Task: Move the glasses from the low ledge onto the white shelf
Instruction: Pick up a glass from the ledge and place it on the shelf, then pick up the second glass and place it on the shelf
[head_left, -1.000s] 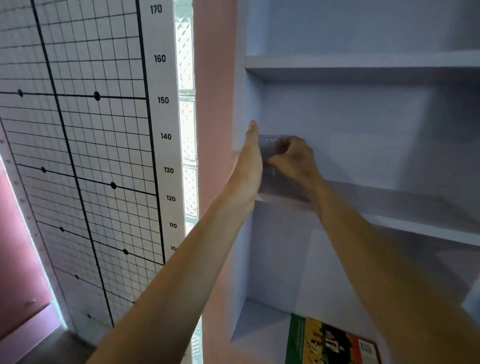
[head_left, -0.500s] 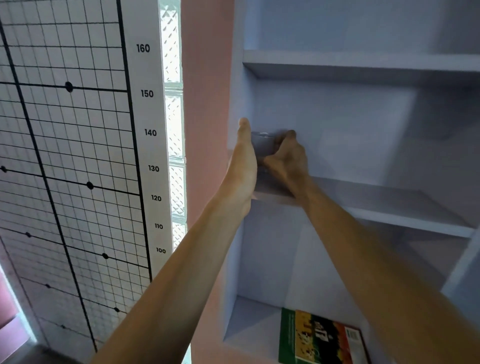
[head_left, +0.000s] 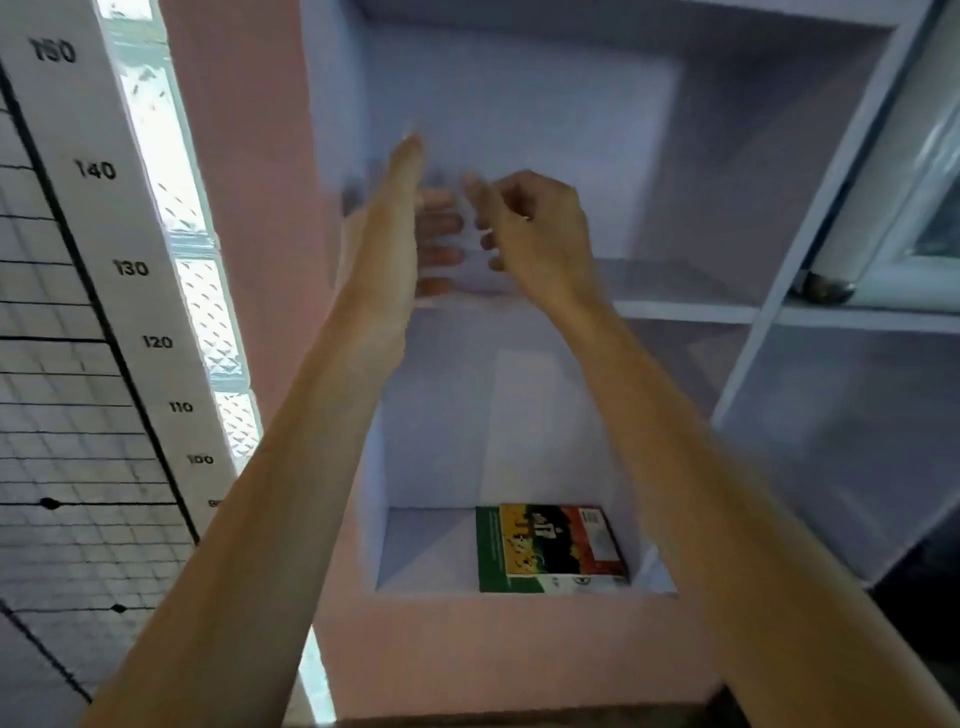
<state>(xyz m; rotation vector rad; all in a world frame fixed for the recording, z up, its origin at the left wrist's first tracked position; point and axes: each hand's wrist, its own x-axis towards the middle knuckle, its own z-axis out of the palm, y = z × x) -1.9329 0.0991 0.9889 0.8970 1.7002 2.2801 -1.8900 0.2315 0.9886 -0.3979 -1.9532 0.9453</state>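
Observation:
A clear glass (head_left: 470, 270), blurred and hard to make out, stands at the left end of the white shelf (head_left: 685, 306), close to the shelf's left wall. My left hand (head_left: 395, 223) is on its left side, and its curled fingers show through the glass. My right hand (head_left: 540, 228) is at the glass's right side with thumb up and fingertips bent toward it. Blur hides whether those fingertips still press on it. The low ledge is out of view.
A green and orange book (head_left: 550, 545) lies flat in the compartment below. A height chart (head_left: 104, 260) and a glass-block window strip (head_left: 171, 171) are on the left. A white tube with a metal end (head_left: 826, 286) rests in the right-hand compartment.
The view has tilted down, so the lower compartment and book show fully. My right hand's grip on the glass has loosened and its fingers have spread. The glass stays at the shelf's left end.

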